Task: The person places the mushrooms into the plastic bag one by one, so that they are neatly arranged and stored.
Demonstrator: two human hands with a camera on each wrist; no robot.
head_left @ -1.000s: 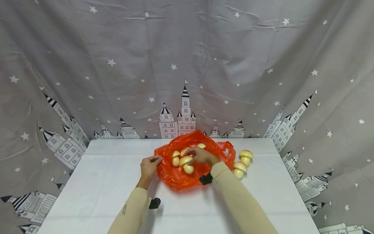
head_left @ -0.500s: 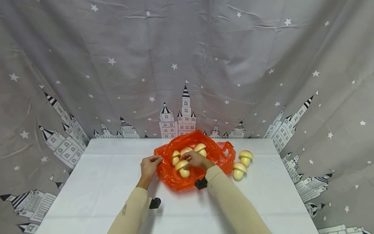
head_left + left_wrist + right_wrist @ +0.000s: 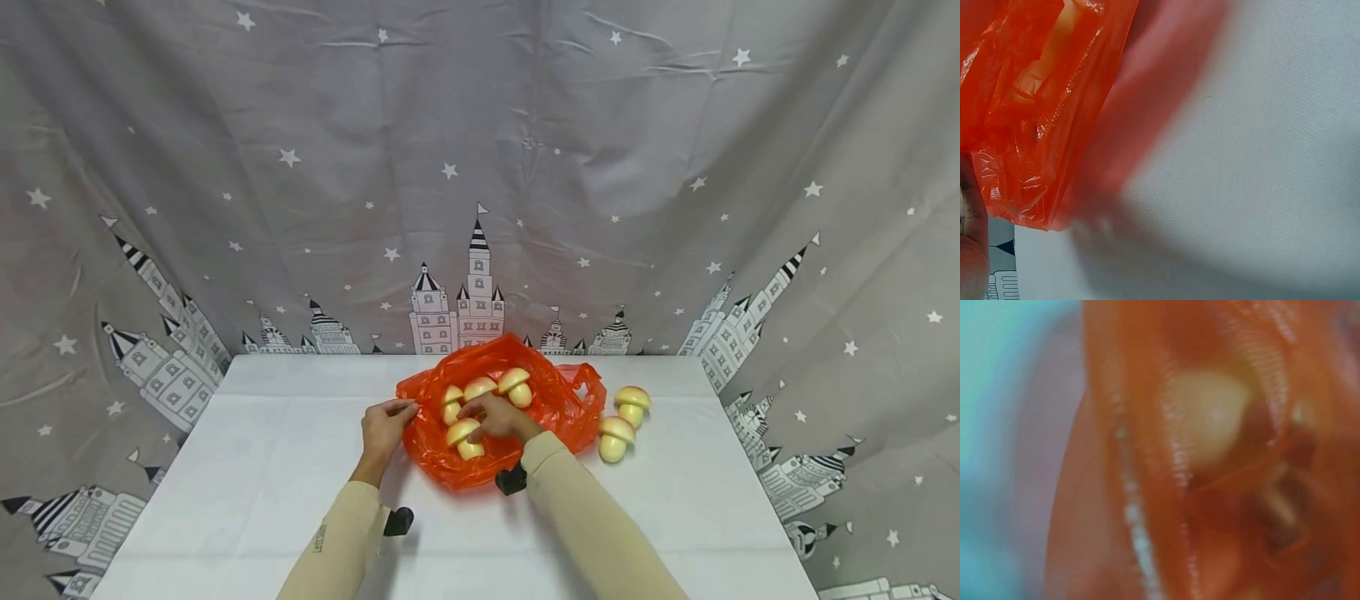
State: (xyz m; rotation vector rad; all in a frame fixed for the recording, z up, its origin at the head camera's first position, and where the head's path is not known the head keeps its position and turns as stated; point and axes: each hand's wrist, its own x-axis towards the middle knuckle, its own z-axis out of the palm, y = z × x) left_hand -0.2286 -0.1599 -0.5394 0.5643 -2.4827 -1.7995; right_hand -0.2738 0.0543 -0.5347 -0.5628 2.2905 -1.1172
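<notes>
In the head view, a red plastic bag (image 3: 450,471) lies open on the white table, with several yellow toy mushrooms inside. My left hand (image 3: 384,429) pinches the bag's left edge; part of that hand shows at the lower left of the left wrist view. Over the bag's mouth, my right hand (image 3: 501,419) holds the nearest mushroom (image 3: 463,432), which has a pale stem and rounded cap. Behind it stand three more, at left (image 3: 452,404), middle (image 3: 480,387) and right (image 3: 514,385). In the right wrist view, blurred red plastic covers a pale mushroom (image 3: 1210,419).
Two more toy mushrooms, a far one (image 3: 632,403) and a near one (image 3: 616,437), rest on the table right of the bag, near its handle (image 3: 588,392). A grey curtain (image 3: 337,167) with stars and castles hangs behind the white table (image 3: 285,450).
My right hand has moved left and slightly toward me, bringing its mushroom lower into the bag. The mushroom at the right back is now uncovered. My left hand stays on the edge.
</notes>
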